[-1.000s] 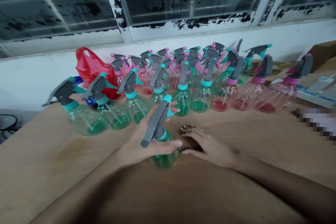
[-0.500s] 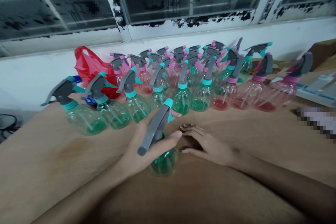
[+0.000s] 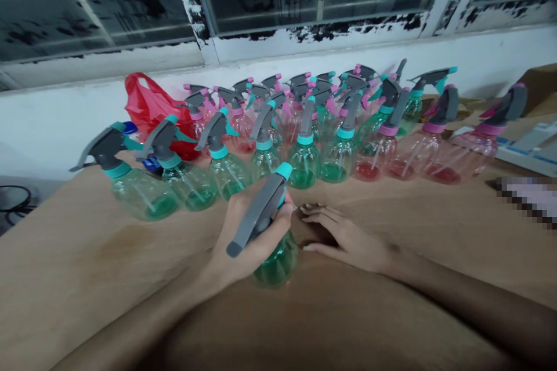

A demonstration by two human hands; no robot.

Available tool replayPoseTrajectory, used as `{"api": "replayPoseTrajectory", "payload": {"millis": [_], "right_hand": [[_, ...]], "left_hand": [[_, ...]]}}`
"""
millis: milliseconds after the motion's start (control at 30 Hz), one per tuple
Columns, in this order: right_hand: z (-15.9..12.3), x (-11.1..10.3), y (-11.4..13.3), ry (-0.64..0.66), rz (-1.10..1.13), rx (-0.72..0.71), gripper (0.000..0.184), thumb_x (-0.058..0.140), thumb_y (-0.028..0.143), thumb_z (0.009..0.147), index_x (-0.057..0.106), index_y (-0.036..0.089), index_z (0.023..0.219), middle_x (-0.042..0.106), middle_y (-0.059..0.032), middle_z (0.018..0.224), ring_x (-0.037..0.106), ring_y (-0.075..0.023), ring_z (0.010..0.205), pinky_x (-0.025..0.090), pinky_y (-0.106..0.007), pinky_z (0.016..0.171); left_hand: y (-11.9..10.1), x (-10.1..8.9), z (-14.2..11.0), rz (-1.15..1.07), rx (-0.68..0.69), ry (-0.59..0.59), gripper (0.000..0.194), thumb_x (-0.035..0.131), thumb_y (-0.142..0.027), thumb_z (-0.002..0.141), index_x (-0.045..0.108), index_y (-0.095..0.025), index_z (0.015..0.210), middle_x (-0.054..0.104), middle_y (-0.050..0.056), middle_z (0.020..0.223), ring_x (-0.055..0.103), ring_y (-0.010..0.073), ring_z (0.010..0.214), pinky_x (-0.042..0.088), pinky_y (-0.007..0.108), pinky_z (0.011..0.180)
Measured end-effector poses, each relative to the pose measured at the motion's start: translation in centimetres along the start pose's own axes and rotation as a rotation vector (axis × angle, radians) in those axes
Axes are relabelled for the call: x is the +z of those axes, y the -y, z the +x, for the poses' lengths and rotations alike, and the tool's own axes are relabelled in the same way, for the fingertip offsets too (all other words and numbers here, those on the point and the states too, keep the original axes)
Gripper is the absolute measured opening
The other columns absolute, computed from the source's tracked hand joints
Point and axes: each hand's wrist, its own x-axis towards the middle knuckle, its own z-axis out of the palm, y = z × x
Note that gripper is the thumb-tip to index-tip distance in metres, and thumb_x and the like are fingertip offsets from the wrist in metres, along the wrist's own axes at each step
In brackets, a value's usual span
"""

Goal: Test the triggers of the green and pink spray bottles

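My left hand [image 3: 243,243] is wrapped round the neck and trigger of a green spray bottle [image 3: 278,264] with a grey head and turquoise nozzle. The bottle stands close in front of me, its nozzle aimed away, with green liquid showing inside. Beside it on the right, my right hand [image 3: 343,237] rests on the wooden table [image 3: 413,226], fingers bent and apart, holding nothing. Just beyond my hands runs a row of similar bottles, among them a green spray bottle [image 3: 304,168] and a pink spray bottle [image 3: 372,162].
More spray bottles crowd behind the front row, in pink and green. A red plastic bag [image 3: 150,107] stands at the back left by the white wall [image 3: 61,122]. A blurred-out flat object [image 3: 528,200] lies at the right, below a white box [image 3: 531,148].
My left thumb and fingers have closed in tighter round the sprayer's neck and trigger. The bottle's body has shifted slightly right. My right hand has stayed in place.
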Motion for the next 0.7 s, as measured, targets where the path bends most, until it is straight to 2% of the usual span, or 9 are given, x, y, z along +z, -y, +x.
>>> {"api": "replayPoseTrajectory", "payload": {"millis": [100,233,300,700], "right_hand": [[0.0,0.0,-0.1,0.006,-0.003,0.007,0.049,0.052,0.050,0.084,0.048,0.020,0.122,0.053,-0.0100,0.129,0.043,-0.0235,0.125,0.036,-0.044,0.105],[-0.1,0.1,-0.1,-0.012,0.002,-0.005,0.049,0.053,0.049,0.084,0.048,0.020,0.123,0.053,-0.0101,0.129,0.043,-0.0241,0.125,0.036,-0.046,0.104],[-0.1,0.2,-0.1,-0.025,0.008,-0.011,0.049,0.054,0.049,0.084,0.048,0.021,0.124,0.053,-0.0101,0.129,0.043,-0.0245,0.125,0.037,-0.047,0.104],[-0.1,0.1,-0.2,-0.004,0.001,-0.012,0.050,0.053,0.049,0.084,0.047,0.021,0.124,0.053,-0.0099,0.130,0.043,-0.0240,0.125,0.036,-0.046,0.105]], "left_hand": [[0.3,0.1,0.2,0.010,0.068,-0.001,0.008,0.051,-0.029,0.079,0.057,-0.025,0.076,0.063,-0.001,0.072,0.062,0.0172,0.065,0.050,0.028,0.064],[0.9,0.5,0.1,-0.057,0.036,0.032,0.022,0.051,-0.029,0.081,0.056,-0.026,0.102,0.065,0.000,0.081,0.063,0.0183,0.070,0.051,0.030,0.066],[1.3,0.7,0.0,-0.081,0.030,0.047,0.025,0.050,-0.028,0.084,0.054,-0.027,0.108,0.065,0.001,0.087,0.063,0.0182,0.076,0.051,0.030,0.071],[1.9,0.9,-0.1,-0.118,0.049,0.042,0.025,0.051,-0.025,0.085,0.054,-0.028,0.109,0.064,0.000,0.087,0.064,0.0184,0.082,0.050,0.030,0.074]]}}
